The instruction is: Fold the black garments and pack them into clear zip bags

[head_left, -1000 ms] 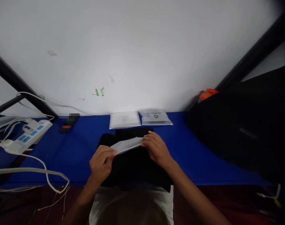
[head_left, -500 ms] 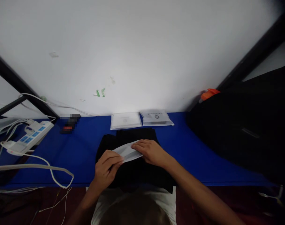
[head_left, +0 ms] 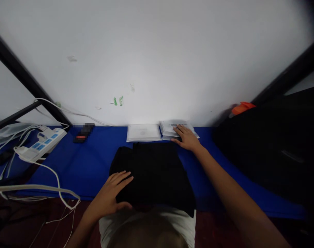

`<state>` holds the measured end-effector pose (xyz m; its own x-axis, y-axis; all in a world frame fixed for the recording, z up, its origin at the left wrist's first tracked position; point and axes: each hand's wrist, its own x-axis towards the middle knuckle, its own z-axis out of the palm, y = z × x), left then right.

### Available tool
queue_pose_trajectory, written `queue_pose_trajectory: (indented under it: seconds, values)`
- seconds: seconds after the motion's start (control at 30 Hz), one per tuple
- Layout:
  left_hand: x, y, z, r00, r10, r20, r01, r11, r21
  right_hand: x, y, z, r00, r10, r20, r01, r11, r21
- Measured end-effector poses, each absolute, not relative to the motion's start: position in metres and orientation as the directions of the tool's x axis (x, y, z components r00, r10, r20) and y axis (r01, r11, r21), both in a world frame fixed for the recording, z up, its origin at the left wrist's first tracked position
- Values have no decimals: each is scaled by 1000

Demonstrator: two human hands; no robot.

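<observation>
Black folded fabric (head_left: pixel 154 172) lies in front of me and hangs over the table's front edge. My left hand (head_left: pixel 110 194) is at its left side, fingers spread and thumb apart, holding nothing. Farther back, my right hand (head_left: pixel 186 137) rests with outstretched fingers on a frosted white plastic pouch (head_left: pixel 172 127) with dark lettering. That pouch appears to lie on top of another one, mostly hidden beneath it. Just left of this pile, touching or nearly so, lies another white pouch (head_left: pixel 143 133).
A white power strip (head_left: pixel 43 144) with tangled white cables (head_left: pixel 56 179) is on the left of the blue table (head_left: pixel 94 165). Near the wall lies a dark object with a red part (head_left: pixel 83 134). A large black item (head_left: pixel 265 151) covers the right side, with something orange (head_left: pixel 242 108) behind.
Both hands have let go of the white pouch held over the black fabric. It now seems to lie on the right-hand pouch under my right hand, while my left hand has opened.
</observation>
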<state>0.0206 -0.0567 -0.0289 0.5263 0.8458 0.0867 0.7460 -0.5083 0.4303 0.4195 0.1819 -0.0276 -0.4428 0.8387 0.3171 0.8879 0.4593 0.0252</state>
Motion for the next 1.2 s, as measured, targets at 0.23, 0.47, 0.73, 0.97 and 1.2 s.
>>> queue_pose_trajectory:
  seconds: [0.23,0.47,0.73,0.97,1.2]
  values:
    - [22,-51,-23,559,825,82,719,-532,447,423,185,-38,-385,887,255,902,420,-97]
    - [14,-56,-16,496,839,224,697,-538,474,394,111,-5,-383,823,420,799,523,-297]
    - [6,-61,-15,465,805,368,662,-593,459,360,-49,-1,-638,763,107,640,602,-477]
    - [14,-32,-9,303,778,550,713,-568,411,388,-46,-1,-457,841,291,692,541,-477]
    - [43,43,25,131,964,231,926,-202,319,392,51,-7,-339,858,387,831,466,-303]
